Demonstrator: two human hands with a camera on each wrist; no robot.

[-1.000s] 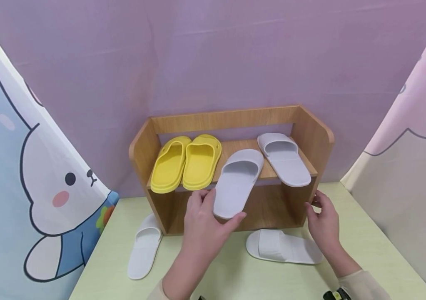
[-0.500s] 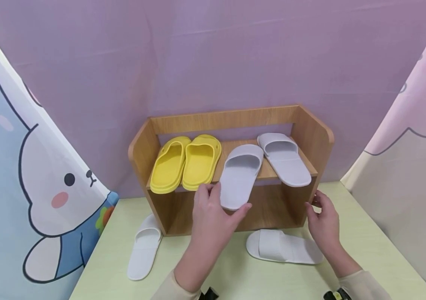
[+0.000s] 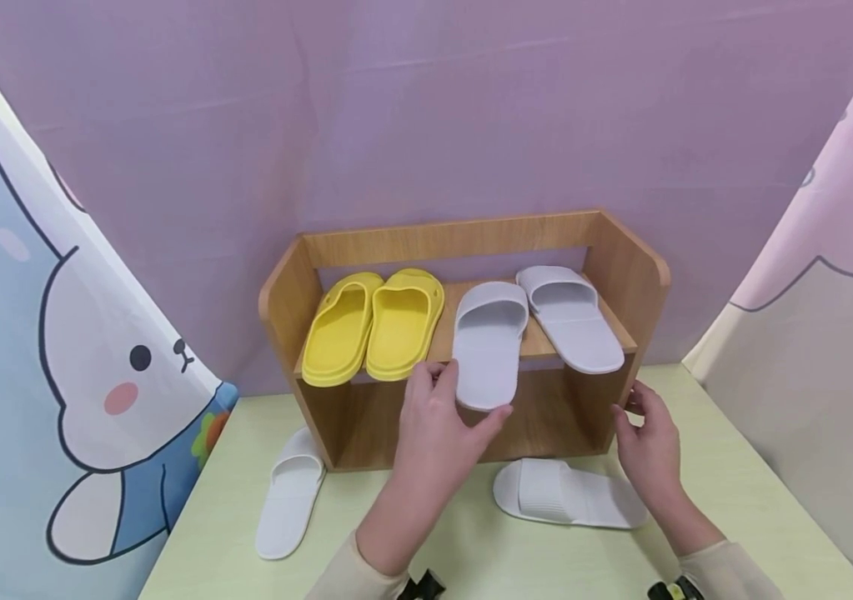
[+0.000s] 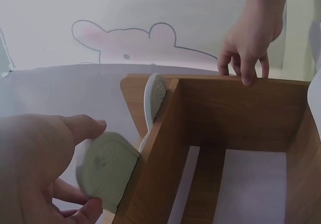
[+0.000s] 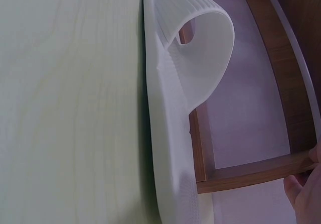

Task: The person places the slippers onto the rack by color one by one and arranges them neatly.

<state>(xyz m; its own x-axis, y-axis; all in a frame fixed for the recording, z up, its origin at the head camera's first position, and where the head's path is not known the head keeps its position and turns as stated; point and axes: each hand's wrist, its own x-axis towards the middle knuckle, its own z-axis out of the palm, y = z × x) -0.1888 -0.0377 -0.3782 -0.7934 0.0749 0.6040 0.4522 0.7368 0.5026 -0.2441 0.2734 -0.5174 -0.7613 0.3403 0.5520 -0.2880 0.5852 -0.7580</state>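
My left hand (image 3: 439, 423) pinches the heel end of a pale grey-white slipper (image 3: 489, 350) between thumb and fingers. The slipper's toe lies on the upper shelf of the wooden shoe rack (image 3: 444, 232), its heel jutting past the front edge. In the left wrist view the underside of that slipper (image 4: 108, 166) shows against the shelf. To its right on the shelf sits a matching slipper (image 3: 576, 327); to its left, a pair of yellow clogs (image 3: 402, 329). My right hand (image 3: 649, 439) grips the front edge of the rack's right side panel (image 4: 241, 111).
A white slipper (image 3: 291, 500) lies on the pale green table (image 3: 208, 533) left of the rack. Another white slipper (image 3: 569, 493), with a ribbed strap, lies sideways before it. A purple curtain (image 3: 441, 108) hangs behind, with printed cartoon panels on both sides.
My left hand has moved forward and slightly right, pushing the slipper further onto the upper shelf and turning it straighter. The right hand has stayed at the side panel.
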